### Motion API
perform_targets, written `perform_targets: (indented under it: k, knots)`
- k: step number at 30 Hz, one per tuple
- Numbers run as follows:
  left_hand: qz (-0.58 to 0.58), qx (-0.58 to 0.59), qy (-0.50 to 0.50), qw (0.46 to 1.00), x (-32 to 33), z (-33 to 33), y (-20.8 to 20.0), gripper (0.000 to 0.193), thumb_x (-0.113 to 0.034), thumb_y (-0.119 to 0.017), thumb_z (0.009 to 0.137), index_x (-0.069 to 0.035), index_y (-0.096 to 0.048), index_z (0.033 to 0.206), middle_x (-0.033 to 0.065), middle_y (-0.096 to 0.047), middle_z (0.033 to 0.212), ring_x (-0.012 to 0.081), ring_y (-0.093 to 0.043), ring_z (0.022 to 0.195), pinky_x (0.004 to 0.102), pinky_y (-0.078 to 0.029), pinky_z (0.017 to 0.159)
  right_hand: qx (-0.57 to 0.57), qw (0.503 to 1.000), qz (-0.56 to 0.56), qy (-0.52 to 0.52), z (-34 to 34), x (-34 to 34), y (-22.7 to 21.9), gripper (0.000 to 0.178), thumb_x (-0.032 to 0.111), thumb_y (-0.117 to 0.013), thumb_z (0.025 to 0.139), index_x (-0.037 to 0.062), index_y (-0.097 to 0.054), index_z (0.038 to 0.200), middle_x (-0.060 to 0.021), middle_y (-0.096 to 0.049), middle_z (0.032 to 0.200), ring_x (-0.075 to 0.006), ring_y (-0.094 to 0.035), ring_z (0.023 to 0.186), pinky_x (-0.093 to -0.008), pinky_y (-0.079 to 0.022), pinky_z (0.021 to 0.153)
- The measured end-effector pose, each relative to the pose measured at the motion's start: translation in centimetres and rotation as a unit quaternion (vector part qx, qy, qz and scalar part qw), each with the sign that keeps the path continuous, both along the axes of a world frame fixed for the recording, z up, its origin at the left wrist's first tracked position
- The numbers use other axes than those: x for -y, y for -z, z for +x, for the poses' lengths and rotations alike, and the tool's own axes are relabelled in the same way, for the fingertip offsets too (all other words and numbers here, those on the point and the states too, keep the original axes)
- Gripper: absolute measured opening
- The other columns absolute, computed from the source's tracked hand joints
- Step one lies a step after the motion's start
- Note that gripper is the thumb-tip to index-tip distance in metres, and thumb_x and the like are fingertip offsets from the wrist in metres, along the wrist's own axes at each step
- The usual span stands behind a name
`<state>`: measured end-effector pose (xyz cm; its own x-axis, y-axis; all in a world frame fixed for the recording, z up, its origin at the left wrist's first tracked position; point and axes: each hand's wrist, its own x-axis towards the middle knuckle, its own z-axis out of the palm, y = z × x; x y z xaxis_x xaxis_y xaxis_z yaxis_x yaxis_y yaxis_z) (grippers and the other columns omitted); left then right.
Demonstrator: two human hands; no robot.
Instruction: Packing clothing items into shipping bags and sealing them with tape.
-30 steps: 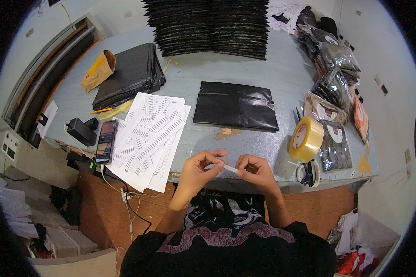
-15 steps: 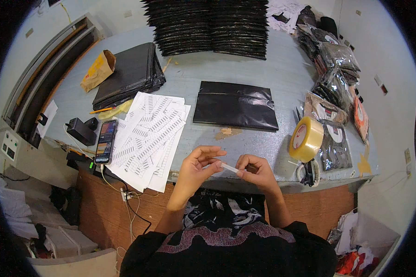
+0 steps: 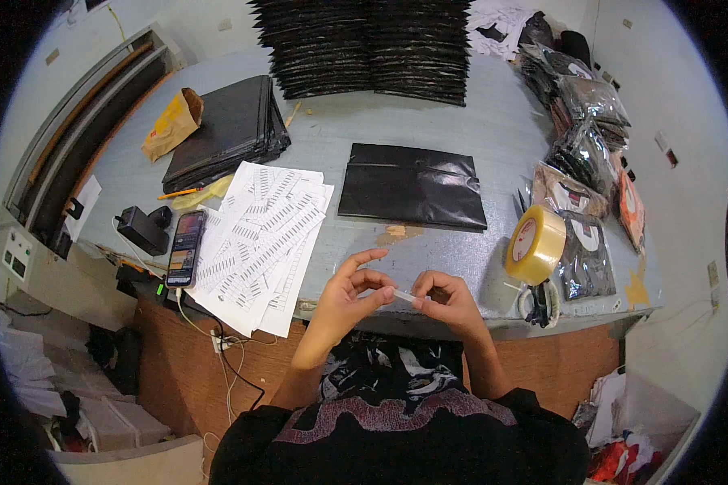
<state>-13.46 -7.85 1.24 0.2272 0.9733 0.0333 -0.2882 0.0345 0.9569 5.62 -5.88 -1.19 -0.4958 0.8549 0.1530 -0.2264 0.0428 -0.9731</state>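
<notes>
1. Change from the earlier frames: slight. My left hand (image 3: 344, 295) and right hand (image 3: 449, 299) stay low in the centre of the frame, at the near edge of the counter (image 3: 429, 137). The small pale strip (image 3: 404, 297) still spans the gap between them. My left index finger now stands out straighter, up and to the right; before it was more curled.
2. Grip, left: thumb and middle fingers pinch the left end of the strip.
3. Grip, right: fingertips closed on the right end of the strip, hand curled over it.
4. Strip position: held in the air between both hands, just over the counter's front edge, below the black bag (image 3: 412, 186) lying flat at mid-frame.
5. No movement seen among the other things: label sheets (image 3: 263, 238) left of my hands, phone (image 3: 186, 246) beside them, tape roll (image 3: 535, 244) to the right standing on edge.
6. Hard to make out: the strip is too small to tell its material, or whether it is a label, tape or backing. My right fingertips hide its end.
7. The stack of black bags (image 3: 372, 44) runs off the top of the frame. The packed items (image 3: 590, 137) at the right are bent by the lens rim; their contents are unclear.
8. The dispenser (image 3: 538, 303) under the tape roll is partly hidden by it.
</notes>
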Motion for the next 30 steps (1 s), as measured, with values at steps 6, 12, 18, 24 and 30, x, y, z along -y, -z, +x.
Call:
perform_targets:
  k: [6,12,18,24,30]
  knots:
    - [0.04,-0.087,-0.053,0.994,-0.1,-0.2,0.3,0.04,0.0,-0.06,0.076,-0.003,-0.045,0.114,0.0025,-0.057,0.081,0.0053,-0.05,0.072,0.0161,-0.04,0.059,0.024,1.0,-0.007,0.013,-0.2,0.1,-0.2,0.007,0.005,-0.058,0.077,0.0019,-0.052,0.075,-0.0032,-0.052,0.073,-0.0098,-0.048,0.067,-0.0217,-0.037,0.063]
    - [0.106,-0.078,-0.146,0.98,-0.3,-0.4,0.5,0.034,0.0,-0.061,0.076,-0.003,-0.05,0.108,0.0004,-0.058,0.081,0.0018,-0.045,0.062,0.0146,-0.034,0.053,-0.048,0.994,-0.073,0.067,0.2,-0.5,0.5,0.039,0.035,-0.039,0.09,0.0012,-0.053,0.075,-0.0053,-0.052,0.068,-0.0118,-0.049,0.063,-0.0235,-0.037,0.058]
    - [0.296,-0.179,-0.237,0.908,0.1,-0.4,1.3,0.041,0.003,-0.066,0.07,-0.002,-0.049,0.107,0.0041,-0.058,0.083,0.0053,-0.044,0.059,0.0178,-0.037,0.052,-0.028,0.982,-0.187,-0.025,0.0,0.3,-0.9,0.05,0.041,-0.028,0.092,0.0024,-0.057,0.078,-0.0048,-0.054,0.067,-0.0125,-0.049,0.063,-0.0231,-0.037,0.058]
    - [0.44,-0.247,-0.265,0.822,0.2,-0.6,1.5,0.048,-0.002,-0.074,0.06,-0.005,-0.053,0.103,0.0054,-0.059,0.079,0.0104,-0.045,0.055,0.0202,-0.038,0.047,-0.051,0.978,-0.198,-0.032,-1.3,1.1,-1.5,0.043,0.038,-0.033,0.091,0.0022,-0.056,0.08,-0.0044,-0.055,0.068,-0.0115,-0.049,0.062,-0.0227,-0.037,0.057]
    - [0.442,-0.281,-0.25,0.814,0.1,-0.7,1.1,0.047,-0.001,-0.074,0.061,-0.006,-0.054,0.104,0.0051,-0.059,0.079,0.011,-0.046,0.056,0.0216,-0.039,0.047,-0.018,0.996,-0.076,0.052,-1.0,1.0,-1.8,0.013,0.013,-0.054,0.083,0.0002,-0.056,0.079,-0.0046,-0.056,0.068,-0.0088,-0.05,0.063,-0.0197,-0.037,0.055]
